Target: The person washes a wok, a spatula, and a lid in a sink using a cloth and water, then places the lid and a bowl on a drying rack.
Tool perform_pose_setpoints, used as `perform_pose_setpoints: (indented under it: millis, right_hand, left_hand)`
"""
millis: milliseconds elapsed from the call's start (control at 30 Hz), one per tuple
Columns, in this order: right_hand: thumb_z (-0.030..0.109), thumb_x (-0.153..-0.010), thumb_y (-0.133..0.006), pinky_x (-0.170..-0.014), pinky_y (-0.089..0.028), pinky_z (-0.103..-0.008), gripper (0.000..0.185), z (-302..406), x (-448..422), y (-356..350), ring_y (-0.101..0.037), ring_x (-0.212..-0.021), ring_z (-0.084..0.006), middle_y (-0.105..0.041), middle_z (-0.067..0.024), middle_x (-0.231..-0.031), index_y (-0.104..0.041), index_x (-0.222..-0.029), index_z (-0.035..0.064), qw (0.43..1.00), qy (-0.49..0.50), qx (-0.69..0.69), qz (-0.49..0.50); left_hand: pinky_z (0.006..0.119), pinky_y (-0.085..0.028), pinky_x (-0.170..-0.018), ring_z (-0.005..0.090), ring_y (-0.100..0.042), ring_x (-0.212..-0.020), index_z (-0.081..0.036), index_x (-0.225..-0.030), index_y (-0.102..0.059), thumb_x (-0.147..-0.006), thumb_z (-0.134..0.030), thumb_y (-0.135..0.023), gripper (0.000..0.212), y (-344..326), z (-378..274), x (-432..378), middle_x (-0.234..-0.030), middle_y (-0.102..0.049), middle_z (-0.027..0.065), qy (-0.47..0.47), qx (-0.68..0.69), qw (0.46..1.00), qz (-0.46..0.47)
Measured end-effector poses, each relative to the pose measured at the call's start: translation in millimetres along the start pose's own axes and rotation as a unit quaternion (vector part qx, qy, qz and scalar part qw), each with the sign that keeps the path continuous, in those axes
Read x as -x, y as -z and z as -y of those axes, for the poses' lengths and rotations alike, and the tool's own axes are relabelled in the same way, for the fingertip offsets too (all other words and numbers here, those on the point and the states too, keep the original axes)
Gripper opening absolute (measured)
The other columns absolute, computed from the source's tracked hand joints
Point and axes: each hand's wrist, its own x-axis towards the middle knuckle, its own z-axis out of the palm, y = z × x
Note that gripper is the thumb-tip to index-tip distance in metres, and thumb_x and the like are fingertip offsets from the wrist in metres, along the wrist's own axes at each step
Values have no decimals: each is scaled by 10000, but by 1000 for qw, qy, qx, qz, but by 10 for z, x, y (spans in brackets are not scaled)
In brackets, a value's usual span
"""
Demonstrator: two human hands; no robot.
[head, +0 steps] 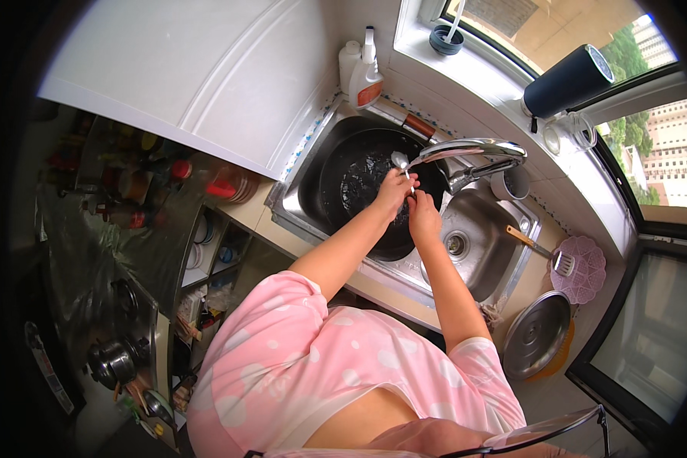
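My left hand [397, 192] and my right hand [425, 216] are close together over a large black wok [343, 189] set in the left sink basin. Between their fingers is a small pale spoon [399, 159], its bowl pointing away from me. My left fingers grip the upper handle, and my right fingers pinch its lower end. The chrome faucet [469, 147] arches over from the right, its spout close to the spoon. Rippling water [358, 183] shows in the wok. My fingers hide part of the spoon's handle.
The right basin [484, 246] holds a white cup [510, 183] near its back corner. A wooden-handled slotted turner [529, 241] spans its right rim towards a pink lace-patterned mat [578, 269]. A metal lid [537, 335] leans nearby. Spray bottle [367, 80] and dark tumbler [569, 80] stand behind.
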Motion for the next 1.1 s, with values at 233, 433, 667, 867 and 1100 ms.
perform_pose_setpoints:
  millis: [233, 433, 667, 867, 1100]
  right_hand:
    - [180, -885, -499, -665, -448, -464, 190, 75, 116, -5, -568, -797, -405, -585, -177, -916, -518, -1014, 41, 998, 2, -68, -9]
    - [174, -879, -507, -673, -454, -462, 191, 108, 124, -23, -581, -812, -395, -604, -206, -902, -527, -1000, 27, 996, -18, -83, 33]
    - [142, -868, -528, -693, -451, -396, 201, -88, 104, -50, -563, -784, -357, -584, -193, -802, -539, -1018, 10, 989, 20, -149, 5]
    - [293, -935, -422, -747, -446, -314, 376, -261, -448, 208, -565, -913, -186, -577, -104, -1117, -527, -1178, 26, 839, -218, -496, 47]
    - [261, -861, -565, -677, -458, -269, 429, -147, -481, 34, -577, -779, -173, -589, -147, -987, -464, -1160, -30, 953, -44, -293, 66]
  left_hand:
    - [280, -487, -760, 167, -589, -907, -51, -1102, -512, -866, -70, -553, 240, 89, -255, -159, -1041, -595, 98, -22, 23, 997, 65]
    - [245, -342, -500, 92, -385, -493, -65, -1012, -524, -937, -443, -361, 419, 71, -252, -271, -671, -496, 8, 105, 138, 985, -1]
    - [294, -369, -591, 122, -446, -554, -132, -972, -532, -913, -577, -226, 543, 187, -318, -317, -697, -524, 19, 228, 206, 946, 99]
    - [325, -429, -699, 151, -529, -694, -158, -1000, -546, -951, -460, -266, 414, 165, -401, -173, -845, -576, 50, 216, 235, 944, 88]
    - [332, -449, -718, 151, -545, -725, -128, -1026, -550, -958, -377, -323, 344, 278, -372, -178, -885, -581, 49, 177, 266, 943, 94]
